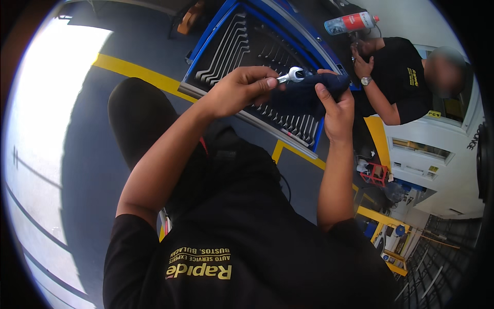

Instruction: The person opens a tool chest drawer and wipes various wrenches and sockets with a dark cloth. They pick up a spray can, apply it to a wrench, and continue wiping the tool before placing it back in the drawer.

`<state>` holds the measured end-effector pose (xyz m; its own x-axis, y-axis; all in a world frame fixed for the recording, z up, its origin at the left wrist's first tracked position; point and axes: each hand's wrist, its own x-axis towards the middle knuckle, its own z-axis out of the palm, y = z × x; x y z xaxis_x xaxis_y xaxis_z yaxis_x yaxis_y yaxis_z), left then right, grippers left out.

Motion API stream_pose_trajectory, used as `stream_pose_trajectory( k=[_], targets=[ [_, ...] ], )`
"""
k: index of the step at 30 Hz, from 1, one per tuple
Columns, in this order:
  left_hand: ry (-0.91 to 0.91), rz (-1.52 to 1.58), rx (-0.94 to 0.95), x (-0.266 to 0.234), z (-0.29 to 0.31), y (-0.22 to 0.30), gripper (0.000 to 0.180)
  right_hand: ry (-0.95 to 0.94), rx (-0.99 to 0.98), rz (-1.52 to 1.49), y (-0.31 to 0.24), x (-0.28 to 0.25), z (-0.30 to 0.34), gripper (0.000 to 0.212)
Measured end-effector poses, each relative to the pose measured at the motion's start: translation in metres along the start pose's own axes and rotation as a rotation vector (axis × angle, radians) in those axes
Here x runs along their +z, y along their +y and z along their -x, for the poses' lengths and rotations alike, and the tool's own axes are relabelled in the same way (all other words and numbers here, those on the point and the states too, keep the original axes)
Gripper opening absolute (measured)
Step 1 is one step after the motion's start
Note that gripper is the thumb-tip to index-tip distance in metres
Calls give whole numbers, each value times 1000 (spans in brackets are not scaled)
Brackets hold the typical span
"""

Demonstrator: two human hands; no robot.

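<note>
"What do we have in our left hand (pixel 234 92)?"

"A silver wrench (pixel 294 74). Our thumb and fingers are clamped on its shank, and its open-ended head points to our right."

"And our right hand (pixel 337 113)?"

"There our fingers are closed on a dark blue cloth (pixel 311 95), thumb on the near side. The wrench's head is right by the cloth; we can't tell if they touch."

"Where are we holding them?"

"Above the drawer (pixel 192 91), in from its silver front edge."

"What do we see inside it?"

"Bent wrenches (pixel 224 49) lined up along the left edge, and straight wrenches (pixel 301 126) by the front edge, running toward the front right corner."

"Who's with us?"

"A co-worker (pixel 399 77) beyond the drawer's right edge, wearing a wristwatch (pixel 366 81), hands near a spray can (pixel 352 23). What they hold, we can't make out."
</note>
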<state>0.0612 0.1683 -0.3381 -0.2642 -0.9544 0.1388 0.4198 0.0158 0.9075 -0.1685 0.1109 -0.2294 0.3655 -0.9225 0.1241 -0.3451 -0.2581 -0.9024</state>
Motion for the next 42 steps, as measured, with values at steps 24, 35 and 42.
stream_pose_trajectory(
  k=[24, 35, 42],
  targets=[
    [-122, -197, -303, 5, 6, -24, 26, -317, -487, 783, -13, 33, 12, 28],
    [67, -168, 200, -30, 3, -50, 24, -432, 31, -68, -39, 70, 16, 26],
    [251, 470, 40, -38, -5, 4, 26, 226, -287, 663, 23, 13, -3, 39]
  ],
)
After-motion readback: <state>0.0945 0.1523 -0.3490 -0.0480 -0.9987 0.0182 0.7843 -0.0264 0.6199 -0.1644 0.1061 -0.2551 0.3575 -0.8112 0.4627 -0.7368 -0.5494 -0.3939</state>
